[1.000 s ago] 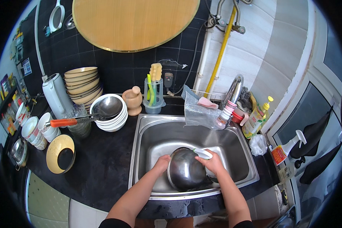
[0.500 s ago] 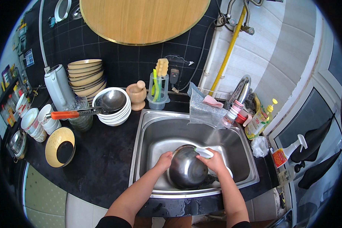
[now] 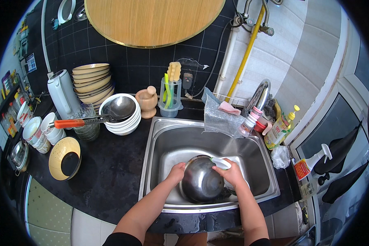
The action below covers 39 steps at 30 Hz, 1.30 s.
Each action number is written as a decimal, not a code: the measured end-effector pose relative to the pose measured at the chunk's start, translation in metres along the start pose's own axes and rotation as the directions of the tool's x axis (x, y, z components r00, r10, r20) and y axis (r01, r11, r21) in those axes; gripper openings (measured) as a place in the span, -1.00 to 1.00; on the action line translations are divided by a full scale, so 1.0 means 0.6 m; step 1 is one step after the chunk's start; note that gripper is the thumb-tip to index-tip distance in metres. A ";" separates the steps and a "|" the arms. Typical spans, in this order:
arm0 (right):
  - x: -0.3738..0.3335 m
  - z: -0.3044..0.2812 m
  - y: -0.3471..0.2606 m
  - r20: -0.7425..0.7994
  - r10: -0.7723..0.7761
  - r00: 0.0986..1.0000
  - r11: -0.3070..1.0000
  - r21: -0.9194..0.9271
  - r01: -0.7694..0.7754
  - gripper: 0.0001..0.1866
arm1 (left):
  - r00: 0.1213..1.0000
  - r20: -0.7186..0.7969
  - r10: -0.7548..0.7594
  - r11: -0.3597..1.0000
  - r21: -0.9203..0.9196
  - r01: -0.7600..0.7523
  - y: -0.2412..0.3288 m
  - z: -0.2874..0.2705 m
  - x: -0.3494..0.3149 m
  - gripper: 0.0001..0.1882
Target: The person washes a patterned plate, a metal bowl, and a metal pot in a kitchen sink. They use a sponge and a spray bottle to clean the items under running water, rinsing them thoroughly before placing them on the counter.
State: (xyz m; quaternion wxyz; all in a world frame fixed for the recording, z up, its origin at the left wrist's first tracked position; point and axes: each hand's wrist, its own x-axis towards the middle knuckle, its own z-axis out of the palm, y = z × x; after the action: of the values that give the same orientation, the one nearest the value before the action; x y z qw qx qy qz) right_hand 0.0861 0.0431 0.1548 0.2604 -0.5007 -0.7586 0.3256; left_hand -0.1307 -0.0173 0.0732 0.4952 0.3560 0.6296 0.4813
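Observation:
A round metal bowl [image 3: 201,180] is tipped in the stainless steel sink [image 3: 174,145], its shiny rounded outside facing up. My left hand [image 3: 176,172] is closed on the bowl's left rim. On the other side my right hand [image 3: 232,173] is closed around a tool with a white and green handle [image 3: 221,163], which lies against the bowl's upper right edge. Its working end is hidden. A dark patch and part of something pale show below my right hand, too covered to name.
The faucet [image 3: 261,98] rises behind the sink, near a dish soap bottle [image 3: 279,131]. Left on the counter stand white bowls [image 3: 125,128] with a ladle, a wooden mortar [image 3: 146,103], stacked tan bowls [image 3: 92,88], a kettle [image 3: 63,94] and a single yellow bowl [image 3: 58,158].
The bowl has shifted and turned very slightly. My right hand and the white handle have moved a little to the right; my left hand keeps its hold on the rim.

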 end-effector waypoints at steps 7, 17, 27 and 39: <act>-0.008 -0.012 -0.023 -0.092 -0.013 0.996 0.989 -0.151 -0.001 -0.38 | 1.000 0.008 -0.024 1.000 0.010 0.024 0.002 -0.003 -0.001 -0.69; -0.003 -0.006 -0.005 -0.078 -0.035 0.996 0.994 -0.104 0.027 -0.38 | 1.000 -0.015 -0.014 1.000 -0.012 0.014 -0.038 0.001 0.029 -0.73; -0.015 0.002 -0.025 0.084 -0.054 0.995 0.995 -0.079 0.061 -0.43 | 0.978 0.079 -0.191 0.924 -0.321 0.206 -0.027 -0.007 0.020 -0.74; -0.027 -0.001 -0.053 0.150 -0.043 0.988 0.998 -0.034 0.048 -0.49 | 0.962 0.115 -0.250 0.867 -0.415 0.275 0.000 -0.010 0.005 -0.74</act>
State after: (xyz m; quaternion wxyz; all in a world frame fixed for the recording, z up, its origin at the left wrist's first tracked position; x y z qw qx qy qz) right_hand 0.0736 0.0191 0.1785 0.2007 -0.4623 -0.7932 0.3419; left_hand -0.1373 -0.0160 0.0728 0.6396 0.1639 0.5369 0.5252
